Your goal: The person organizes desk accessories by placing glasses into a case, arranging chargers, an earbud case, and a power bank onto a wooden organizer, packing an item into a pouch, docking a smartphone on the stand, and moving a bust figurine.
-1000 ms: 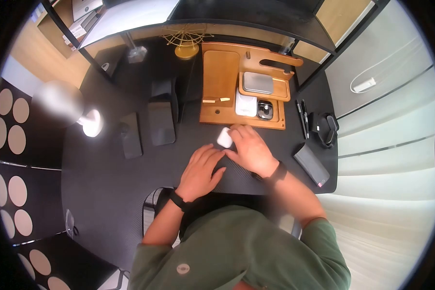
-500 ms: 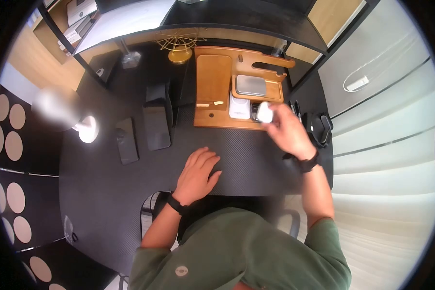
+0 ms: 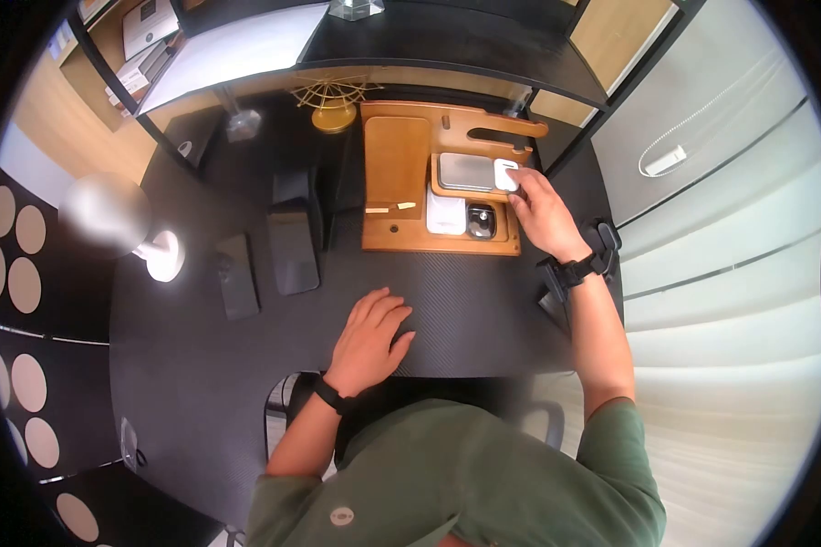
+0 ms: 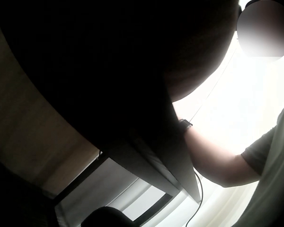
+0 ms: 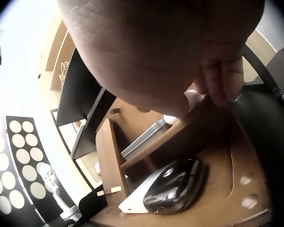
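Observation:
In the head view the right hand [image 3: 545, 215] pinches a small white case [image 3: 506, 175] at the right end of the raised wooden tray, beside a silver-grey flat box [image 3: 466, 171]. Below that tray, a white flat item [image 3: 446, 211] and a glossy black case [image 3: 481, 221] lie in the wooden organizer [image 3: 398, 155]. The right wrist view shows the white case [image 5: 171, 119] partly hidden by the fingers, above the black case [image 5: 174, 187]. Palm down, the left hand [image 3: 368, 341] rests on the desk with relaxed fingers, holding nothing.
Two dark flat items [image 3: 294, 252] [image 3: 238, 276] lie left of the organizer. A lamp [image 3: 165, 256] stands further left, and a gold wheel ornament [image 3: 334, 115] behind. Black headphones [image 3: 606, 248] sit right of the right wrist. A shelf [image 3: 447, 44] spans the back.
The right hand has carried the white case from the desk near the left hand, over the black case, to the raised tray. The left hand has barely moved. The head view has shifted slightly.

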`<state>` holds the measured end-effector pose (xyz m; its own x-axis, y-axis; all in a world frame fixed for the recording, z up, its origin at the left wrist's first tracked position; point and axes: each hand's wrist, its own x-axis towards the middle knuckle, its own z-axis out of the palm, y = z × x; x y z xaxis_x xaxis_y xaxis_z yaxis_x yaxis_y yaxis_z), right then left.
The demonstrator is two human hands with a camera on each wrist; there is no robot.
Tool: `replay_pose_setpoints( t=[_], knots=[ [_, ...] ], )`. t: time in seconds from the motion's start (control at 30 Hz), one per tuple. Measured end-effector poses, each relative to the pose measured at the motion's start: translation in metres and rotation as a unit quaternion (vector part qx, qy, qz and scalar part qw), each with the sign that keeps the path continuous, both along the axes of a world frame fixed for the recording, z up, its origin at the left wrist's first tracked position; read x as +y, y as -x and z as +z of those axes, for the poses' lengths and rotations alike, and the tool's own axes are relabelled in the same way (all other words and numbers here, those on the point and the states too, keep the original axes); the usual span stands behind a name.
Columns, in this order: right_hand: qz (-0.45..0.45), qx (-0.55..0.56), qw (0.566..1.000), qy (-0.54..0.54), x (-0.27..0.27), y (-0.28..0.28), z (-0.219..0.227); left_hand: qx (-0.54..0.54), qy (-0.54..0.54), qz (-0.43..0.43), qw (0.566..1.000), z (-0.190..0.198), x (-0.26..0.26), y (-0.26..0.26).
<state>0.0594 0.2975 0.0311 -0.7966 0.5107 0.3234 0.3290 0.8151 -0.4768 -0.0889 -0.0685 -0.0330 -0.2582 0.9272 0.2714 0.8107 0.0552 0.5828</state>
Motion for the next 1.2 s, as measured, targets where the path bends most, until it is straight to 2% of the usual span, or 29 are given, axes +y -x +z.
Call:
replay_pose_setpoints(
  t=[0.1, 0.37, 0.43, 0.6, 0.67, 0.77, 0.87, 1.0, 1.2],
  knots=[
    [0.008, -0.014, 1.0, 0.026, -0.002, -0.001, 0.002, 0.003, -0.002, 0.0, 1.0, 0.0, 0.0, 0.0],
    [0.016, -0.009, 1.0, -0.01, -0.01, -0.005, 0.004, 0.0, 0.004, 0.004, 1.0, 0.003, 0.0, -0.002],
    [-0.006, -0.009, 1.0, -0.013, -0.018, -0.009, 0.008, -0.003, 0.007, 0.013, 1.0, 0.007, 0.001, -0.003],
    [-0.072, 0.027, 0.997, -0.006, -0.027, -0.061, 0.02, 0.002, 0.002, 0.012, 1.0, 0.004, 0.001, -0.003],
    [-0.162, -0.032, 0.983, 0.075, -0.042, -0.091, 0.035, 0.004, 0.001, 0.01, 1.0, 0.003, 0.003, -0.003],
    [-0.19, -0.05, 0.98, 0.028, -0.038, -0.136, 0.005, 0.014, 0.002, 0.004, 1.0, 0.004, 0.004, -0.002],
    [-0.199, -0.082, 0.975, 0.045, -0.04, -0.158, -0.005, 0.016, 0.002, 0.004, 1.0, 0.005, 0.006, -0.003],
    [-0.197, -0.074, 0.977, 0.039, -0.041, -0.152, -0.004, 0.021, 0.005, 0.006, 1.0, 0.006, 0.006, -0.003],
    [-0.182, -0.122, 0.975, 0.022, -0.045, -0.118, 0.007, 0.021, 0.014, 0.004, 1.0, 0.009, 0.008, -0.004]
  ],
)
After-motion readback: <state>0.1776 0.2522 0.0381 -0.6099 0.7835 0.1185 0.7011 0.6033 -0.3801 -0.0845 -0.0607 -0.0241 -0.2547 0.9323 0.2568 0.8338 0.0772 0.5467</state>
